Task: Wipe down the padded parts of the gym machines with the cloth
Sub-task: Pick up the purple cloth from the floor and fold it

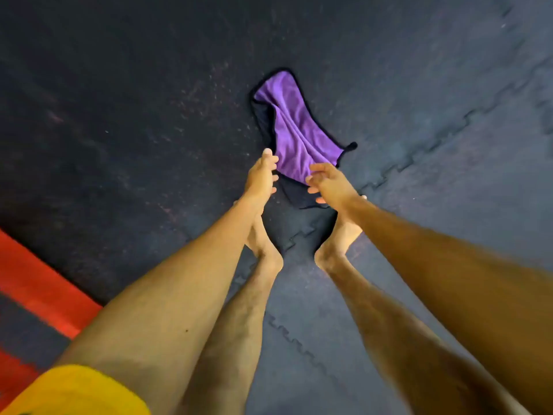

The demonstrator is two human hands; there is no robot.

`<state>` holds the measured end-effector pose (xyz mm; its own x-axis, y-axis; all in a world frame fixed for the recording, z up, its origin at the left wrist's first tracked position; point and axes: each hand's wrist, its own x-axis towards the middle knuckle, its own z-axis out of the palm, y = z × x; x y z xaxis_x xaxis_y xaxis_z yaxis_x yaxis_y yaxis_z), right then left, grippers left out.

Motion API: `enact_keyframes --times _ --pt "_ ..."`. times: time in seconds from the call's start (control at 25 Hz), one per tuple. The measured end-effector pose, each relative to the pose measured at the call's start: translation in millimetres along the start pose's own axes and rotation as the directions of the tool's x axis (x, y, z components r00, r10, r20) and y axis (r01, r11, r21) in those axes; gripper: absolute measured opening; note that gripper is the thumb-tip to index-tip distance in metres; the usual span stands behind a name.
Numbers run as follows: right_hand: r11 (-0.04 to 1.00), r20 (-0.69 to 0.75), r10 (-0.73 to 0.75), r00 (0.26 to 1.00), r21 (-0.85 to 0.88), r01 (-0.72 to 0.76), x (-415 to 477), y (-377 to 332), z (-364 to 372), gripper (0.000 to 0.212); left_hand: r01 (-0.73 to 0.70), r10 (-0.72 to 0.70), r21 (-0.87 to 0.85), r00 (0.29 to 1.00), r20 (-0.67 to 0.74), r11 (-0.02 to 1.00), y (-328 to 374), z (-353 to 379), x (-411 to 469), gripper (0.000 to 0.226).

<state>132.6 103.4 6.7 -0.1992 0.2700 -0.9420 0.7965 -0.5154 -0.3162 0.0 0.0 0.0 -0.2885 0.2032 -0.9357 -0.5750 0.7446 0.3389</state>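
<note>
Purple cloth [294, 130] lies crumpled on the dark rubber floor [134, 100], just past the bare feet [335, 244] (black trim showing). Left hand [261, 178] fingers are straight and loose at its near edge. Right hand [330, 182] fingers curl against that edge, can't tell if they're gripping.

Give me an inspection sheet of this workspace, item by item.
Surface: dark rubber floor tiles with interlocking seams and pale speckles.
Job's things: purple cloth, crumpled, appears to lie on the tiles with its dark underside showing; no padded machine parts in view.
Clutter: nothing seen.
Hands: left hand has its fingers extended at the cloth's near edge; right hand has its fingers curled at that edge, grip unclear.
Cables: nothing seen.
Surroundings: red floor strip at left; bare feet on the tiles; yellow garment at lower left.
</note>
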Motion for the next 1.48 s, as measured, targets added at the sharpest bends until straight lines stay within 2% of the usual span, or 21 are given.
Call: enact_keyframes --times 0.08,0.16,0.24,0.28,0.36,0.44,0.48,0.52,0.64,0.68,0.84,0.88,0.92,0.96,1.0,1.08,1.16,1.24,1.32,1.4,1.48 --pt "0.994 -0.009 -0.032 0.999 -0.106 0.031 47 15 4 0.055 0.01 -0.002 0.076 0.995 -0.098 0.997 -17 16 45 0.039" --pt "0.98 0.011 -0.077 0.997 -0.185 0.078 82 29 10 0.073 -0.031 0.055 0.143 0.985 -0.166 0.989 -38 26 83 0.051" --pt "0.969 0.008 -0.101 0.995 -0.224 0.1 101 39 15 0.078 -0.026 0.07 0.193 0.971 -0.229 0.981 -44 32 103 0.05" --pt "0.968 0.0 -0.101 0.995 -0.231 0.098 106 42 16 0.072 -0.013 0.071 0.22 0.963 -0.259 0.975 -43 33 107 0.042" --pt "0.975 -0.013 -0.091 0.996 -0.206 0.086 97 37 16 0.043 -0.012 0.096 0.291 0.956 -0.277 0.957 -38 36 95 0.027" --pt "0.977 -0.018 -0.117 0.993 -0.179 0.112 67 20 9 0.013 -0.082 0.177 0.332 0.947 -0.267 0.94 -23 36 59 0.023" --pt "0.975 -0.019 -0.14 0.99 -0.179 0.134 43 6 3 0.009 -0.113 0.196 0.307 0.946 -0.257 0.945 -11 35 34 0.019" --pt "0.974 -0.017 -0.155 0.988 -0.17 0.15 14 -7 -5 0.008 -0.125 0.195 0.28 0.952 -0.235 0.952 5 34 0 0.013" --pt "0.975 -0.066 -0.149 0.987 -0.177 0.135 -78 -45 -28 0.007 -0.234 0.276 0.254 0.95 -0.145 0.939 49 29 -101 0.028" --pt "0.977 -0.07 -0.15 0.986 -0.163 0.137 -112 -59 -37 0.007 -0.267 0.306 0.258 0.944 -0.124 0.928 69 26 -142 0.026" --pt "0.967 -0.027 -0.228 0.973 -0.126 0.223 -252 -113 -72 0.023 -0.413 0.417 0.111 0.909 -0.012 0.904 137 27 -281 0.022" --pt "0.953 0.017 -0.266 0.964 -0.144 0.266 -290 -123 -78 0.033 -0.412 0.411 0.063 0.911 0.032 0.909 150 27 -310 0.019" --pt "0.944 0.058 -0.291 0.955 -0.144 0.296 -321 -127 -81 0.049 -0.397 0.395 0.016 0.915 0.078 0.917 163 27 -336 0.027" --pt "0.937 0.046 -0.313 0.949 -0.145 0.316 -346 -127 -81 0.064 -0.391 0.39 -0.018 0.912 0.129 0.92 172 26 -355 0.035" --pt "0.929 -0.013 -0.339 0.941 -0.165 0.332 -375 -127 -84 0.069 -0.39 0.39 -0.036 0.903 0.18 0.92 182 24 -380 0.04" --pt "0.895 -0.187 -0.414 0.891 -0.263 0.361 -427 -128 -91 0.042 -0.426 0.411 -0.016 0.864 0.29 0.905 192 23 -420 0.049" --pt "0.881 -0.322 -0.454 0.831 -0.3 0.365 -473 -126 -96 0.017 -0.529 0.465 0.054 0.786 0.409 0.847 197 22 -456 0.052" --pt "0.858 -0.382 -0.51 0.771 -0.293 0.422 -518 -124 -101 0.015 -0.671 0.55 0.142 0.695 0.463 0.728 200 17 -482 0.05" --pt "0.837 -0.431 -0.547 0.717 -0.267 0.478 -557 -122 -112 0.015 -0.776 0.582 0.239 0.605 0.543 0.584 205 15 -493 0.051" --pt "0.811 -0.489 -0.576 0.655 -0.239 0.535 -597 -112 -126 0.021 -0.853 0.551 0.328 0.515 0.657 0.406 209 22 -507 0.05" --pt "0.793 -0.526 -0.592 0.61 -0.246 0.557 -631 -94 -144 0.021 -0.915 0.494 0.349 0.402 0.771 0.201 218 45 -520 0.033"
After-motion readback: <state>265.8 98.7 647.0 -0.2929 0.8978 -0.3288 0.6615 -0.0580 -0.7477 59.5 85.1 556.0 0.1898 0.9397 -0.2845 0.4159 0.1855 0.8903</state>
